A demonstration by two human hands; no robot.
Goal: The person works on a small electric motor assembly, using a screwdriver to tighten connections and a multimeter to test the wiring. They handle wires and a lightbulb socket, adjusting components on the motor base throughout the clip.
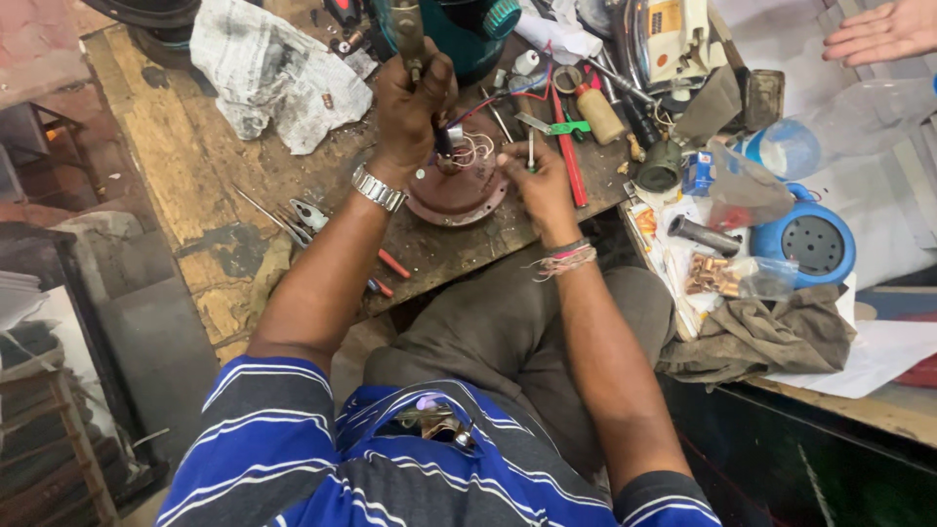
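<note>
While the worn wooden desk (pixel 195 166) carries a thick litter of tools, the work sits near its front edge: a round reddish-brown metal motor cover (pixel 457 193) lying flat, with thin white and coloured wires (pixel 475 148) curling up from its middle. Behind it stands a teal rounded machine body (pixel 468 29), and to the left lies a crumpled sheet of grey newspaper (pixel 278 78).

The left hand (pixel 410 102), a metal watch on its wrist, is closed around a dark upright tool handle (pixel 410 34) and presses down at the wire bundle. The right hand (pixel 537 181), threads tied round its wrist, pinches a thin metal pin-like tool (pixel 530 151) between narrow fingers just beside the wires. Another person's open hand (pixel 883 34) hovers at the far right corner, well apart.

As a judgement, the thin wires look easy to nick or snap if either tool slips, and the cover, which seems to lie loose, could slide toward the desk edge under a push.

Of packages: a blue round plastic casing (pixel 810 239) with a perforated face lies to the right, a clear plastic bag of small copper fittings (pixel 727 278) in front of it, a small blue carton (pixel 697 174) above that, and a tan squeeze bottle with a red cap (pixel 597 112) lies tilted near a long red-handled tool (pixel 568 146). Flat printed packets at the desk's right edge are too small to tell apart.
</note>
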